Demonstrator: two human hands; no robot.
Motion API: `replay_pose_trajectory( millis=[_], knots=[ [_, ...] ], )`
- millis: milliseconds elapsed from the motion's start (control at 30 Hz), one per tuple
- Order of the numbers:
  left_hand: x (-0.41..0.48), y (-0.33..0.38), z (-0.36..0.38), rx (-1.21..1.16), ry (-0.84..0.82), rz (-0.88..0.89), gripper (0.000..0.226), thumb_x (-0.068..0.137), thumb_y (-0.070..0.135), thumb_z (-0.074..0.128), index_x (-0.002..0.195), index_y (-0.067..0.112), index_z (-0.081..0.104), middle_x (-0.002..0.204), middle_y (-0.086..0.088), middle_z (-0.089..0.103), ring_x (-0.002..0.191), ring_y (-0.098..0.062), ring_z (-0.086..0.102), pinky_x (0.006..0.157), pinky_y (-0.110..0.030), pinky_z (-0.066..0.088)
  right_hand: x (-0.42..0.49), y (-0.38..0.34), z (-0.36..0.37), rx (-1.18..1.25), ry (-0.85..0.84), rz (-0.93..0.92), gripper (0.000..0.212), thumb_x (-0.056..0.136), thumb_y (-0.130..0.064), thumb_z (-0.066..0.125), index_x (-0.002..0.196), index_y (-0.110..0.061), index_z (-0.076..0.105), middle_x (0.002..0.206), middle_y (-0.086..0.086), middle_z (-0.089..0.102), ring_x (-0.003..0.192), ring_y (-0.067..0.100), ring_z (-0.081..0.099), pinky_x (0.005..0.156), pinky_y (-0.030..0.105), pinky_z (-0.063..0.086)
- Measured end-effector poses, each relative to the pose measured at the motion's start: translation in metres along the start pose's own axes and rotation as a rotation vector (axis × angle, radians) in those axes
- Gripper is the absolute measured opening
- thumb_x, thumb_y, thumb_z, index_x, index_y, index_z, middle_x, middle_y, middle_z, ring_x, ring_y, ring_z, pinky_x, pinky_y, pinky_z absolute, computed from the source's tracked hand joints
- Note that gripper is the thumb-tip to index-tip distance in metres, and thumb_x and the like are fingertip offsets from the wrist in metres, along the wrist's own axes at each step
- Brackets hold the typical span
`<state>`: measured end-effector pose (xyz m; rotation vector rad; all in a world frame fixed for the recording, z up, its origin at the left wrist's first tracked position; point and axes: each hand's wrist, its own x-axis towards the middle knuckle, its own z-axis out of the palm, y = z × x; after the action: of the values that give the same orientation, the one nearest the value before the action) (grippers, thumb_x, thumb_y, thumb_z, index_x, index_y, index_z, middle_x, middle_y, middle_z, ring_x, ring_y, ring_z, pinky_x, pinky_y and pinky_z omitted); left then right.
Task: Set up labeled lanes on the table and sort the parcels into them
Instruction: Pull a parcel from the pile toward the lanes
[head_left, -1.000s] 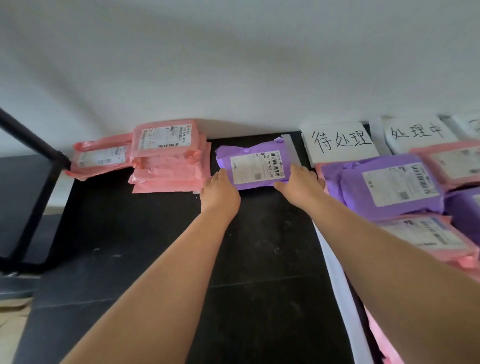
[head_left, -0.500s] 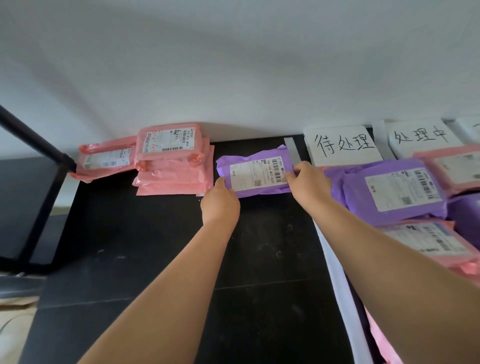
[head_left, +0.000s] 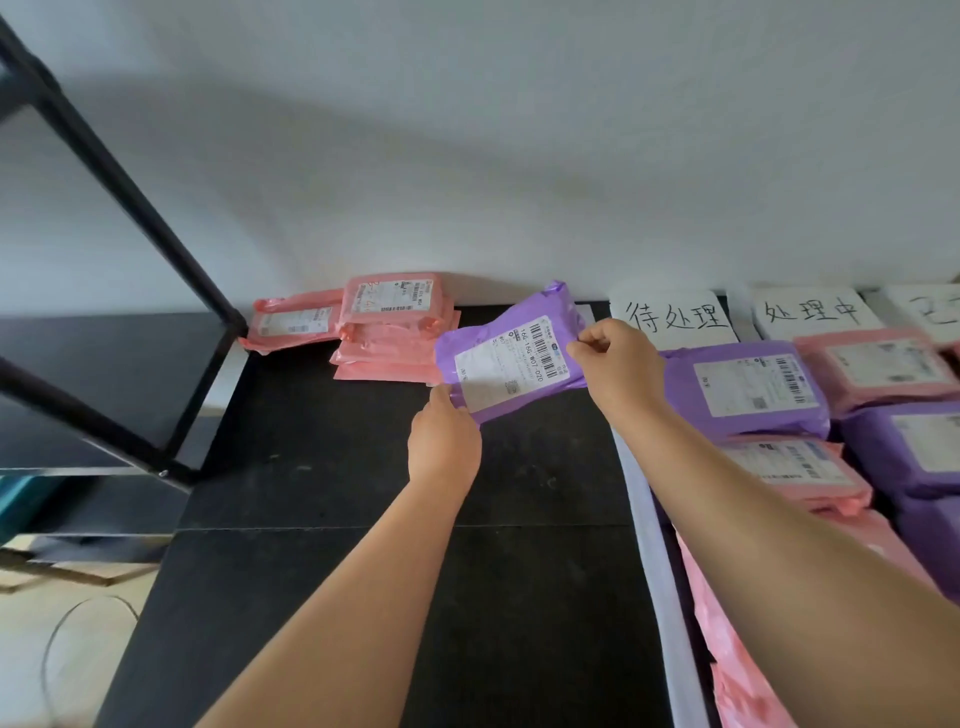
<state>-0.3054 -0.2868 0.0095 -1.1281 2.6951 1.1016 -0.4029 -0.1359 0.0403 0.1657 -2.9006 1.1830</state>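
A purple parcel with a white shipping label is lifted off the black table and tilted. My left hand grips its lower left corner. My right hand pinches its right edge. A stack of pink parcels lies against the wall to the left, with another pink parcel beside it. Two white lane labels with handwriting, one and another, lie at the back right. Below them sit sorted purple and pink parcels.
A strip of white tape runs down the table and marks the left lane's edge. A black metal frame stands at the left beyond the table. A third label is partly cut off at the right edge.
The purple parcel, which lay flat on the table, has been raised and rotated, its right end tipped up. Both hands moved up with it; the view shifted down.
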Motion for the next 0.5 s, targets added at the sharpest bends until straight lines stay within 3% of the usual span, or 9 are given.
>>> replay_pose_trajectory(
  millis=[133,233,400,500],
  knots=[
    [-0.028,0.004,-0.024,-0.02,0.033,0.066,0.035,0.099,0.011,0.044,0.134,0.014,0.049,0.129,-0.007,0.055,0.11,-0.026,0.058,0.092,-0.04,0.052,-0.025,-0.027,-0.018,-0.002,-0.012,-0.091,0.01,0.096,-0.024,0.061,0.096,-0.016,0.066,0.085,-0.008,0.062,0.082,0.015,0.057,0.093,0.04,0.045],
    [-0.04,0.011,-0.046,-0.032,0.07,0.155,0.044,0.099,0.004,0.039,0.141,0.015,0.047,0.138,-0.008,0.05,0.12,-0.028,0.053,0.098,-0.041,0.047,-0.042,-0.045,-0.031,-0.004,-0.022,-0.153,0.008,0.096,-0.02,0.061,0.095,-0.016,0.068,0.084,-0.009,0.059,0.088,0.02,0.061,0.096,0.041,0.044],
    [-0.054,0.024,-0.081,-0.071,0.154,0.349,0.039,0.101,0.011,0.043,0.139,0.018,0.049,0.141,-0.002,0.051,0.126,-0.023,0.05,0.1,-0.04,0.047,-0.064,-0.072,-0.056,-0.06,-0.004,-0.282,0.011,0.096,-0.015,0.06,0.088,-0.019,0.066,0.081,-0.012,0.061,0.081,0.013,0.057,0.098,0.033,0.034],
    [-0.067,0.022,-0.095,-0.116,0.142,0.41,0.032,0.103,0.021,0.048,0.134,0.018,0.056,0.131,0.0,0.06,0.113,-0.02,0.06,0.088,-0.034,0.051,-0.08,-0.085,-0.065,-0.09,0.029,-0.341,0.012,0.096,-0.014,0.059,0.088,-0.018,0.067,0.083,-0.01,0.066,0.078,0.011,0.056,0.092,0.026,0.023]
  ],
)
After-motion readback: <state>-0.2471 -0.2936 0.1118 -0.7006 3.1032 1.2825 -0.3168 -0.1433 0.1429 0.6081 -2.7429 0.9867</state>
